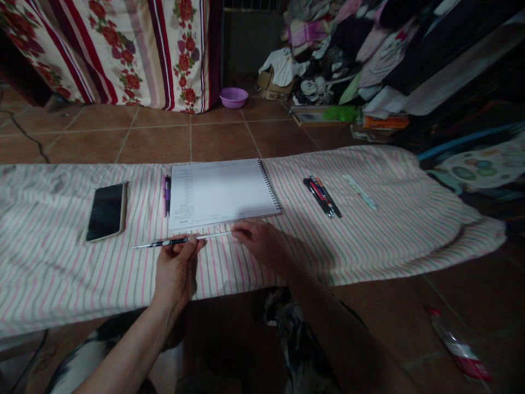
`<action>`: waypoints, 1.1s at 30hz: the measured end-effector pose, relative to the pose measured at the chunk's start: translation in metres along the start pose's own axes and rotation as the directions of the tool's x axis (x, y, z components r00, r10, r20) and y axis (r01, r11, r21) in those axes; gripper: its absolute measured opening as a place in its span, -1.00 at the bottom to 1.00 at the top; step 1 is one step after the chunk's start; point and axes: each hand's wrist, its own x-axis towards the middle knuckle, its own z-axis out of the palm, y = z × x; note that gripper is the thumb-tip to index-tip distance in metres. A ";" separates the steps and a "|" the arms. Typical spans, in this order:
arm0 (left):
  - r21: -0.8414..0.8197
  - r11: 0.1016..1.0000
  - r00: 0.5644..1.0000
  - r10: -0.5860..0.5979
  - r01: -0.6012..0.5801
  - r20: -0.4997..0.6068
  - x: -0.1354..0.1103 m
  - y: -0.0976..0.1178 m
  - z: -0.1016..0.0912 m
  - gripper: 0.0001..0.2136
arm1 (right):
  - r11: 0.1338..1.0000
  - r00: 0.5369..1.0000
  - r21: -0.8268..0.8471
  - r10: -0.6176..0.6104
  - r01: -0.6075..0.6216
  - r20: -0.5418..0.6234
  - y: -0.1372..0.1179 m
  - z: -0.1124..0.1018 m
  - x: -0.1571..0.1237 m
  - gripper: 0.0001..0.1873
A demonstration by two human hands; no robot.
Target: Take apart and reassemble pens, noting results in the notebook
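Observation:
Just in front of the notebook, my left hand (175, 271) pinches a black-and-white pen (167, 242) whose clear pointed end aims left. A thin white rod (215, 235), resembling a pen refill, runs in line with the pen from my left fingers to my right hand (260, 242). The right fingertips are closed on its far end. My left fingers hide where rod and pen meet, so I cannot tell if they are joined. The spiral notebook (221, 189) lies open at a white page just beyond both hands.
Purple pens (166, 196) lie along the notebook's left edge, with a phone (107, 210) farther left. Several pens (322, 197) and a pale patterned strip (360, 191) lie to the right. Striped cloth (381, 230) covers the surface. A bottle (459, 345) lies on the floor.

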 end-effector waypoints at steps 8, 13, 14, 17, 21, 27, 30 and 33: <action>0.035 0.999 0.999 0.030 -0.029 -0.034 0.002 0.007 -0.005 -0.77 | 1.000 0.999 -0.017 0.013 -0.014 -0.037 0.013 -0.006 -0.001 -0.89; 0.101 0.983 0.987 0.150 -0.156 0.059 0.003 0.002 -0.007 -0.75 | 0.998 0.998 -0.048 0.027 -0.029 -0.050 0.012 -0.008 0.000 -0.88; 0.116 0.978 0.984 0.165 -0.173 0.071 0.003 0.000 -0.008 -0.75 | 0.999 0.999 -0.047 0.025 -0.027 -0.048 0.012 -0.008 0.000 -0.88; 0.165 0.968 0.980 0.176 -0.190 0.098 0.004 -0.002 -0.009 -0.74 | 0.999 0.999 -0.031 0.021 -0.022 -0.048 0.012 -0.007 -0.001 -0.89; 0.309 0.928 0.978 0.188 -0.208 0.091 0.003 -0.001 -0.011 -0.73 | 1.000 0.998 -0.019 0.013 -0.014 -0.060 0.014 -0.005 -0.001 -0.90; 0.461 0.864 0.979 0.196 -0.201 0.059 0.002 0.001 -0.010 -0.72 | 1.000 0.998 -0.011 -0.001 0.001 -0.065 0.017 -0.003 -0.001 -0.91; 0.378 0.907 0.982 0.175 -0.187 0.067 0.002 0.000 -0.009 -0.71 | 1.000 0.997 -0.014 -0.019 0.018 -0.081 0.018 -0.002 -0.001 -0.91; 0.375 0.909 0.983 0.170 -0.182 0.065 0.004 -0.001 -0.010 -0.71 | 1.000 0.996 -0.020 -0.019 0.017 -0.085 0.019 -0.001 -0.001 -0.92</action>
